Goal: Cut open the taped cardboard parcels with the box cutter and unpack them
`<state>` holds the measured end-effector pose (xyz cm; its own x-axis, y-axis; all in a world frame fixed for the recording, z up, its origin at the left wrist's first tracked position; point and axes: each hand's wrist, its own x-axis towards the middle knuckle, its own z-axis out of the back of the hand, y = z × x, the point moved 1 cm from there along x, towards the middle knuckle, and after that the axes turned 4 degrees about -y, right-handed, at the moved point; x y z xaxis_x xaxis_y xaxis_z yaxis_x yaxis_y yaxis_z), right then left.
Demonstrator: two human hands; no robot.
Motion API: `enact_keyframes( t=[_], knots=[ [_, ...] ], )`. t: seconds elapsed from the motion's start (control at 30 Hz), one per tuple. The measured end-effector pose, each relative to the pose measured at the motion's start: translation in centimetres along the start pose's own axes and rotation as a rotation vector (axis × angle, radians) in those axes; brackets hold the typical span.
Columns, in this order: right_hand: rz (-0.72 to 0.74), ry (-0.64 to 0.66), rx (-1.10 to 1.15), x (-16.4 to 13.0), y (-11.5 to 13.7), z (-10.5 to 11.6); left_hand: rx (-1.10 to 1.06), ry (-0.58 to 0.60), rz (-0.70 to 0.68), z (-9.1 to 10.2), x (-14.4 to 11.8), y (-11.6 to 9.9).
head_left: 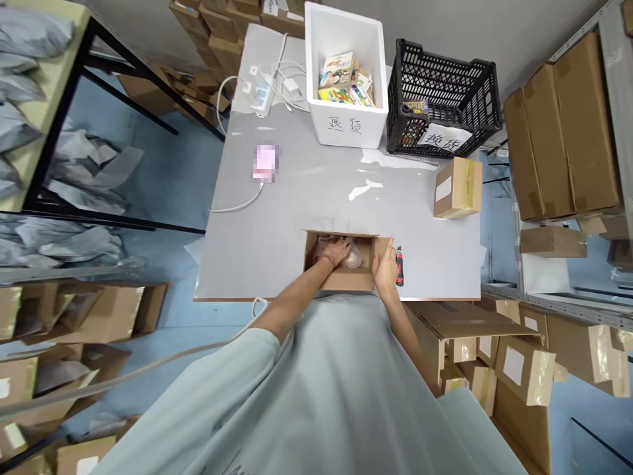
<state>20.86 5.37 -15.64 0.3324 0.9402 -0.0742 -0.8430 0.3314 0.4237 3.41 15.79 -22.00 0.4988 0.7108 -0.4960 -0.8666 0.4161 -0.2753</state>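
Observation:
An opened cardboard box (346, 282) lies at the front edge of the table, close to my body. My left hand (337, 251) reaches inside it, fingers curled over a clear plastic-wrapped item (352, 256) whose contents I cannot make out. At the box's right end, my right hand (386, 269) grips the raised flap, thumb on the near side and fingers pointing away from me. Just right of that hand lies a red and black utility knife (399, 267), touched by neither hand.
A white foam box (349, 125) holding books and a black plastic crate (442, 105) stand at the back. A taped carton (457, 188) sits at right. Left are a charging phone (266, 161) and a power strip (263, 99). Shelves and cartons surround the table (297, 191).

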Motion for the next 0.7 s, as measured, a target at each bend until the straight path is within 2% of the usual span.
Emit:
enact_keyframes(
  t=[0.2,0.47,0.53,0.6,0.7],
  knots=[
    [-0.007,0.016,-0.005,0.1,0.1,0.6,-0.021,-0.038,0.034,1.4,-1.3,-0.7],
    [-0.002,0.041,0.059,1.0,-0.4,0.9,-0.035,-0.133,0.085,6.2,-5.2,-0.7],
    [-0.002,0.053,0.085,1.1,-0.5,1.2,-0.065,-0.204,0.086,7.2,-6.8,-0.9],
    [0.014,0.026,0.09,1.2,-0.3,1.9,-0.156,-0.342,0.068,8.1,-8.6,-1.2],
    [0.151,-0.083,0.089,0.8,0.9,3.6,-0.311,-0.54,-0.015,9.2,-11.0,-1.5]
  ],
)
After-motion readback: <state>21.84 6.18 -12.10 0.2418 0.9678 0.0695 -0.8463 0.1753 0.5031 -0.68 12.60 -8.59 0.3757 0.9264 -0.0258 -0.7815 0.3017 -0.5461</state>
